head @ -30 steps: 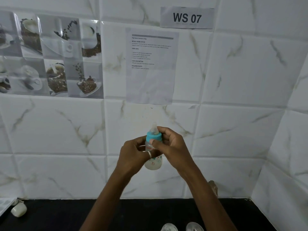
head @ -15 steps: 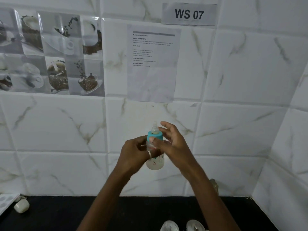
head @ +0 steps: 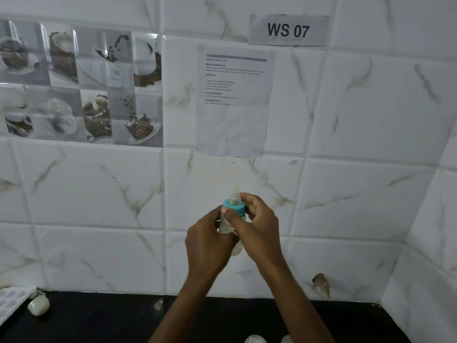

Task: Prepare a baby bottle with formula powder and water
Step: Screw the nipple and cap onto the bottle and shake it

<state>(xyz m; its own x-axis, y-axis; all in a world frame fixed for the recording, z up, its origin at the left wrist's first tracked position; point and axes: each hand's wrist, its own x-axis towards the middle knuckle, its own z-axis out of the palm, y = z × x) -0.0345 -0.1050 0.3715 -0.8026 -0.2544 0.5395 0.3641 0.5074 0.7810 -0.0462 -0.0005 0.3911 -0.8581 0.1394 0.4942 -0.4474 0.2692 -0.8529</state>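
Observation:
A small clear baby bottle (head: 228,227) with red lettering is held upright in the air before the tiled wall. A teal screw ring (head: 237,207) with a clear teat (head: 235,195) sits on top of it. My left hand (head: 206,240) grips the bottle's body from the left. My right hand (head: 257,226) has its thumb and fingers curled round the teal ring. White contents show at the bottle's bottom below my hands.
A black counter (head: 99,320) runs along the bottom. A small white cap-like object (head: 38,305) and a white tray (head: 10,302) lie at its left. Two pale round tops (head: 256,339) peek in at the bottom edge. Tiled walls meet in a corner at the right.
My right hand's fingers, spread half a second ago, have curled back round the teal ring. The bottle has turned, so red lettering shows. My view has shifted slightly.

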